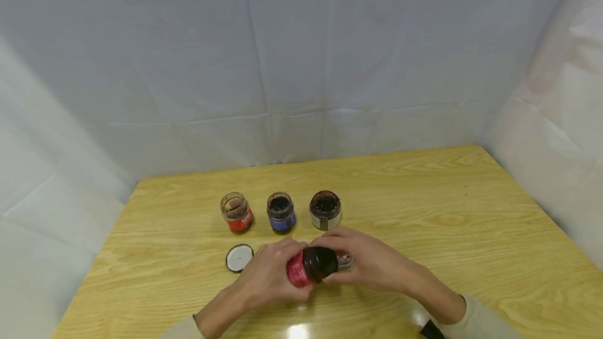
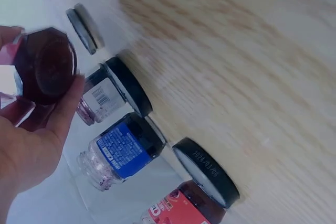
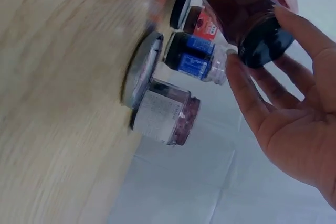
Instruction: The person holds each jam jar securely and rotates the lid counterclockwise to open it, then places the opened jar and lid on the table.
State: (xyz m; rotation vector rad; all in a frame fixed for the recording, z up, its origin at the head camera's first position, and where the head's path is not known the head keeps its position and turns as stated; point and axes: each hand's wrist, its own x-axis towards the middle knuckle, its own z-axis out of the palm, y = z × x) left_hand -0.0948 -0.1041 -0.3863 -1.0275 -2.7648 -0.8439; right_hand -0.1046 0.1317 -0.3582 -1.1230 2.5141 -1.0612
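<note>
My left hand grips a jar with a pink-red label, tilted so that its black lid points to the right. The dark base of this jar shows in the left wrist view. My right hand has thumb and fingertips on either side of the black lid, pinching it at its edge. Behind the hands stand three jars without lids: one with a red label, one with a blue label and one with a pale label.
A lid lies inside-up left of my left hand. Another lid lies partly hidden beneath my right hand; a third lid shows in the right wrist view. The wooden table is bounded by white sheeting at the back and sides.
</note>
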